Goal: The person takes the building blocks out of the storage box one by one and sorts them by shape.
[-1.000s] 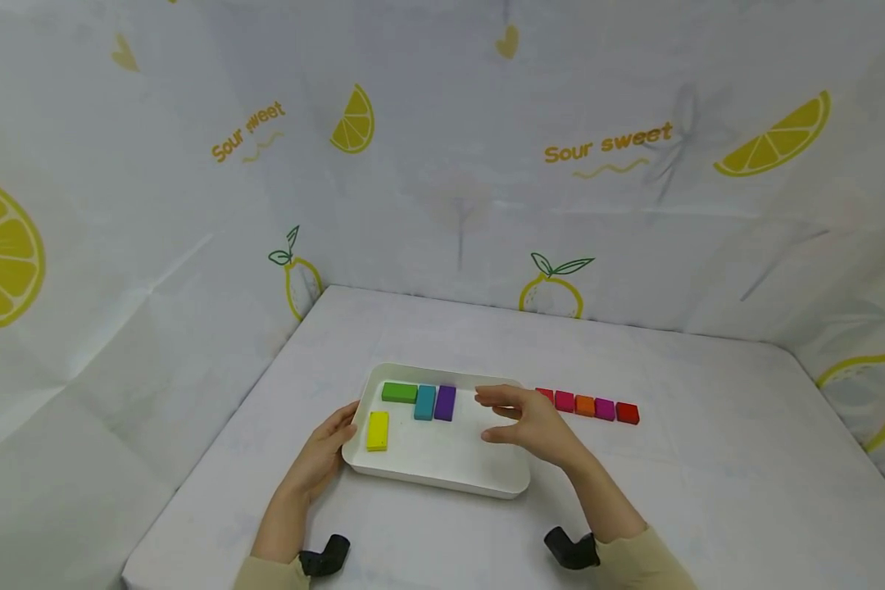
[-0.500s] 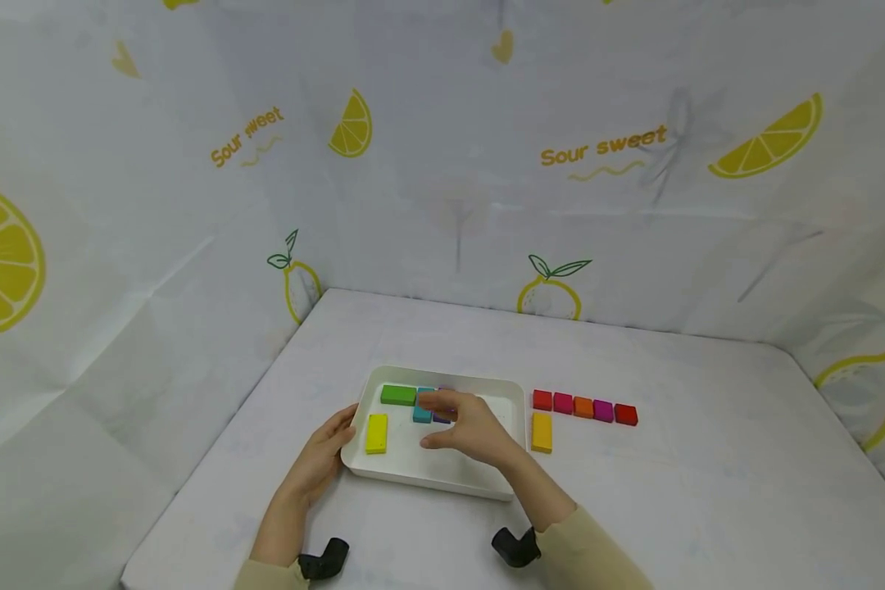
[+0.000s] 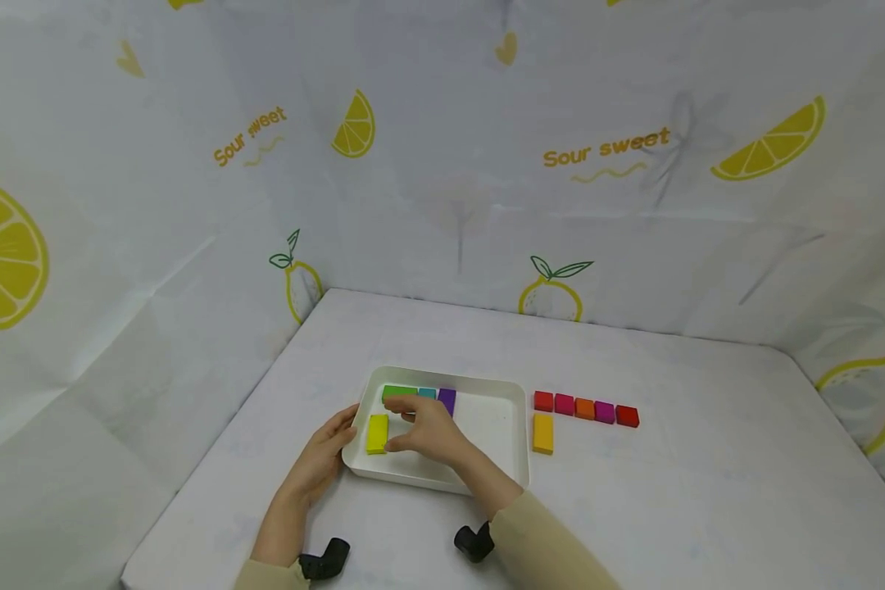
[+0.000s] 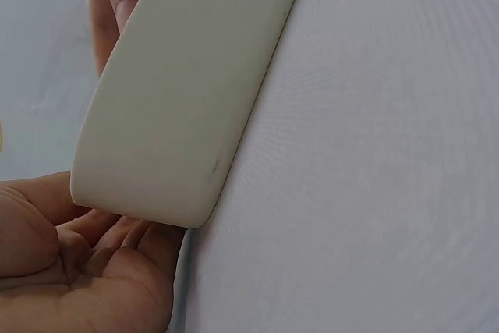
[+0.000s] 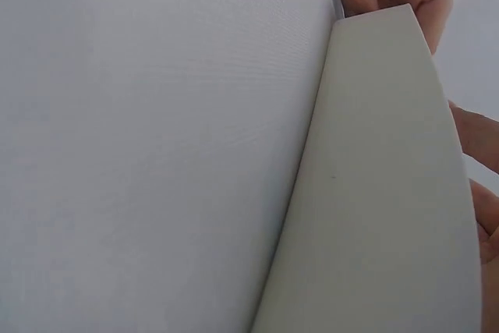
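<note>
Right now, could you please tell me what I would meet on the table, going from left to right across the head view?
Left hand, yellow block, green block, teal block, purple block, red block, pinkish-red block, orange block, magenta block, dark red block.

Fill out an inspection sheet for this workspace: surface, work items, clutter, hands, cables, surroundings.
Surface: white-covered table.
Work items: white tray holding green block, blue block, purple block and yellow block; amber block and row of five small blocks lie on the table, right of the tray.
Clutter: nothing seen.
Hands: left hand grips the tray's left end; right hand is over the tray, thumb and fingers apart beside the yellow block; contact unclear.
Cables: nothing seen.
Surroundings: white lemon-print backdrop reading "Sour sweet".
</note>
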Available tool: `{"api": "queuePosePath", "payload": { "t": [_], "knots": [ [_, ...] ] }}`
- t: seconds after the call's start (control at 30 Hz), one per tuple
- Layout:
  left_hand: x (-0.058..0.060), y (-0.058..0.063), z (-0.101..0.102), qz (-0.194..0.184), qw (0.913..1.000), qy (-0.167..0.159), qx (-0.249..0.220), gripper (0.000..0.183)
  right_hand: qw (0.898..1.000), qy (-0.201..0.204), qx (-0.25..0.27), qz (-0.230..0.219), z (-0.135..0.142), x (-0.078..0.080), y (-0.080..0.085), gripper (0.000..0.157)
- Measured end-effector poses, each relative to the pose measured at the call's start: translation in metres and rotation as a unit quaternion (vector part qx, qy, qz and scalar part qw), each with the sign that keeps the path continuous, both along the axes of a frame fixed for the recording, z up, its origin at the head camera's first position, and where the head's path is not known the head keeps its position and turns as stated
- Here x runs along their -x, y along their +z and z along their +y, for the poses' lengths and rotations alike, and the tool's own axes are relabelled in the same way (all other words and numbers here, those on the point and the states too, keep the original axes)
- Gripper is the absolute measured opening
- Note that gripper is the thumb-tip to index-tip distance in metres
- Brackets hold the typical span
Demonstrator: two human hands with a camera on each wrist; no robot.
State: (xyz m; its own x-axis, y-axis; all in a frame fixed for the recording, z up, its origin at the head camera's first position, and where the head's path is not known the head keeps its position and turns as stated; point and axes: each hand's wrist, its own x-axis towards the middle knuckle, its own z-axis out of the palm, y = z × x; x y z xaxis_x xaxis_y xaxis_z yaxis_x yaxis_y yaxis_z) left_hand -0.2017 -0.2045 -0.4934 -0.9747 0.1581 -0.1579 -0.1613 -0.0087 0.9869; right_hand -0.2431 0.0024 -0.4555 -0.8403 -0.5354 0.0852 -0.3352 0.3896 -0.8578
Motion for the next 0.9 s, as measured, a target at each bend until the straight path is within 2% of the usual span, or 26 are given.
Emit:
{"api": "queuePosePath", "payload": {
  "t": [0.2,0.37,0.6,0.9],
  "knots": [
    [0.000,-0.002,-0.001,0.001,1.0000,0.005,0.008,0.051,1.000,-0.011,-0.010,-0.025,-0.010,0.004,-0.002,0.065],
    [0.001,-0.003,-0.002,-0.004,0.9999,0.011,0.004,0.050,0.999,-0.007,-0.030,-0.022,-0.014,0.007,-0.005,0.067],
    [0.001,-0.001,-0.003,0.000,1.0000,-0.007,0.001,0.051,0.999,0.001,-0.053,-0.007,-0.018,0.007,-0.007,0.068],
    [0.001,0.000,-0.002,-0.005,1.0000,-0.005,0.004,0.051,0.998,0.004,-0.064,-0.005,-0.020,0.009,-0.010,0.069]
  ]
}}
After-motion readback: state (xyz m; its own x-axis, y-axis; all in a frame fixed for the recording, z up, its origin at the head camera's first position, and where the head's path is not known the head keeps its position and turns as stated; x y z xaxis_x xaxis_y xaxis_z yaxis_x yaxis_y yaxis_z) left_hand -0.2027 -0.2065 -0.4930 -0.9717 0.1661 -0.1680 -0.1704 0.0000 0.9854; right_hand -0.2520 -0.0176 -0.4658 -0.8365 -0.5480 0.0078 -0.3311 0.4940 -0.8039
